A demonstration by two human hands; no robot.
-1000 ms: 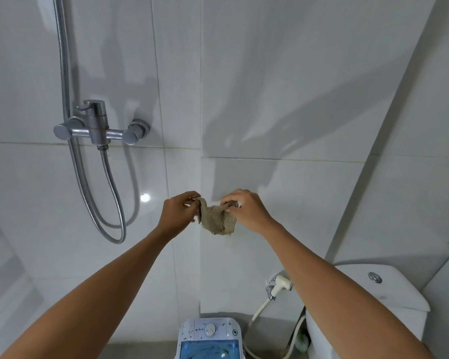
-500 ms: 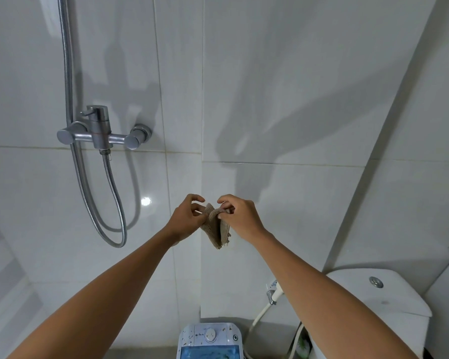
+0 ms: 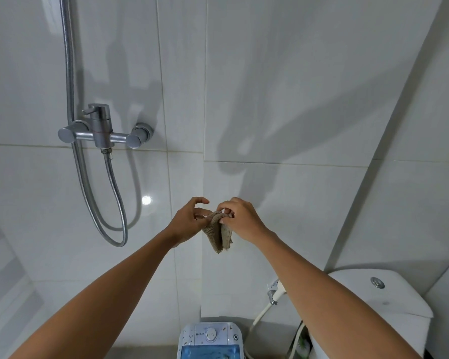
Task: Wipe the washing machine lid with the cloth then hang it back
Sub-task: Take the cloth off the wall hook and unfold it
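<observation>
Holding a small tan-brown knitted cloth (image 3: pixel 219 235) up in front of the white tiled wall (image 3: pixel 296 99), both bare hands meet at its gathered top edge. The left hand (image 3: pixel 189 224) pinches the cloth's top with thumb and lower fingers, while its index finger arches free above. The right hand (image 3: pixel 240 220) is closed on the same bunched edge, fingertips curled down onto the fabric. The two hands are almost touching, with only the cloth's crown between them.

The cloth is folded over on itself and hangs down in a narrow, roughly triangular drape. Its weave is coarse and ribbed, its colour a dull sandy brown, and its lower edge looks ragged and uneven. It hangs clear of the wall corner seam behind it; whether it touches the tiles cannot be told.

Directly below, at the bottom edge of the view, stands the small white and blue washing machine (image 3: pixel 210 340), its speckled control panel and translucent blue lid (image 3: pixel 209 354) partly in frame, well apart from the cloth. A chrome shower mixer tap (image 3: pixel 101 130) with a looped metal hose (image 3: pixel 114 203) is mounted on the wall to the left. A white toilet cistern (image 3: pixel 381 294) and a white hand sprayer (image 3: pixel 276 292) sit at lower right.
</observation>
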